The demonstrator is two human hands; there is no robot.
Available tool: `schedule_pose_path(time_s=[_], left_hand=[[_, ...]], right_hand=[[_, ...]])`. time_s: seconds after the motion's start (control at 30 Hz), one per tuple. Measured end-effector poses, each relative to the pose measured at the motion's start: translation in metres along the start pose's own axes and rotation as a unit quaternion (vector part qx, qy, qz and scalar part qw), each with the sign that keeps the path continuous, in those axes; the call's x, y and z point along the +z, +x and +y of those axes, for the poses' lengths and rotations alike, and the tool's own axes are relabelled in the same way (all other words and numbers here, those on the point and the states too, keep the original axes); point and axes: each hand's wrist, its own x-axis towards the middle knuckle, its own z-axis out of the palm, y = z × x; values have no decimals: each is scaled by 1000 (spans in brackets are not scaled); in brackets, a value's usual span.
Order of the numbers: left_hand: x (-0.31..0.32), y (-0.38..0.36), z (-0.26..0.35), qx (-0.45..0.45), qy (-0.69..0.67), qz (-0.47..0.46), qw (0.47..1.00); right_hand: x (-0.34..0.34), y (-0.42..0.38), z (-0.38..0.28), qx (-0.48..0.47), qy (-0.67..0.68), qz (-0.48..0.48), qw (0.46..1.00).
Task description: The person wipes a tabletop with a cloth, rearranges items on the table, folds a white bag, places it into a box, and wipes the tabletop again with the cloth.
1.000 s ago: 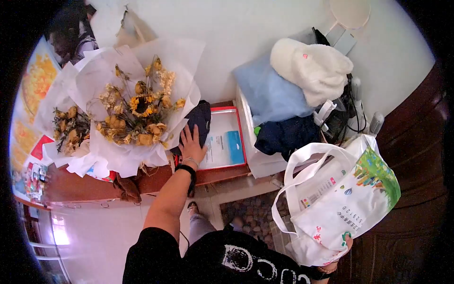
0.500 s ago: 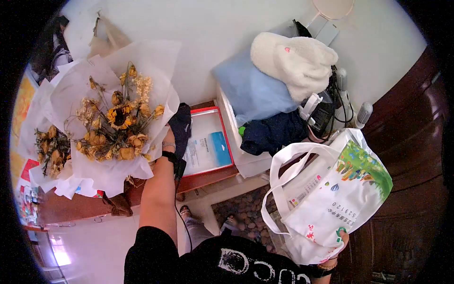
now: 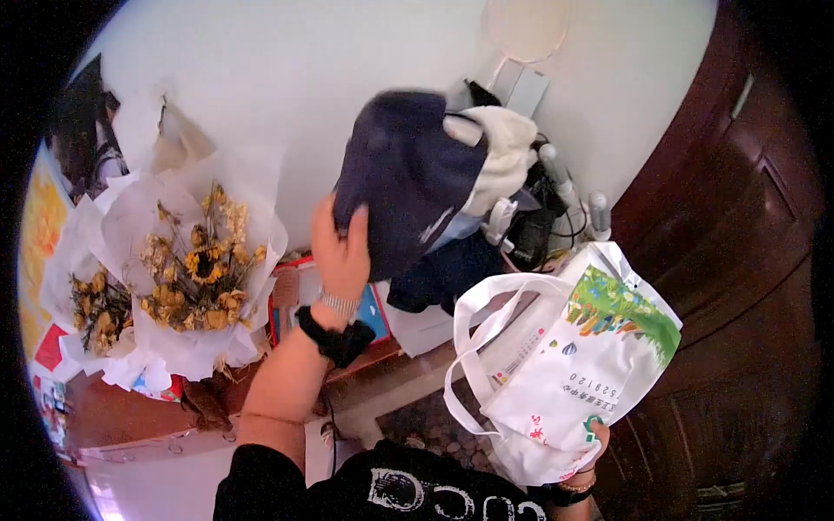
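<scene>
My left hand (image 3: 341, 252) grips a dark navy cap (image 3: 404, 178) by its brim edge, with the thumb and fingers closed on it. The cap is raised over the box of clothes and partly covers a cream fleecy cap (image 3: 504, 156). On the right, my right hand (image 3: 595, 447) is closed on the lower corner of a white tote bag (image 3: 556, 391). The bag carries a green landscape print and printed characters, and its two handles loop out to the left. Some fingers of the right hand are hidden by the bag.
Dried flower bouquets (image 3: 200, 278) in white paper stand on the left of the reddish-brown shelf (image 3: 139, 425). Dark cloth (image 3: 443, 273) lies beneath the cap, beside black cables and white handles (image 3: 599, 217). A dark wooden door (image 3: 738, 330) is on the right.
My left hand has come from beside the bouquet, bringing the navy cap up and right over the cream cap. The tote bag stays in my right hand. The view has shifted.
</scene>
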Motion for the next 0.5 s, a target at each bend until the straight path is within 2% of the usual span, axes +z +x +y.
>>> schedule_pose_path(time_s=[0.07,0.13,0.2,0.23,0.27,0.33,0.4,0.5], left_hand=[[26,44,24,-23,-68,-8,997],[72,84,9,43,-89,14,995],[112,112,-8,94,6,2,996],[136,121,-23,84,32,-52,995],[158,122,-44,72,60,-107,990],[193,101,-84,111,196,-199,954],[203,71,-95,83,296,-241,920],[196,46,-96,113,311,-191,924]], right_hand=[[-1,3,2,-7,14,-9,1000],[-20,3,9,-21,25,20,999],[-56,7,19,-25,18,40,999],[-62,7,22,-25,41,52,997],[-70,7,28,-21,64,66,996],[-97,10,38,-30,66,109,991],[-109,13,42,-34,60,120,990],[-104,16,43,-42,32,128,990]])
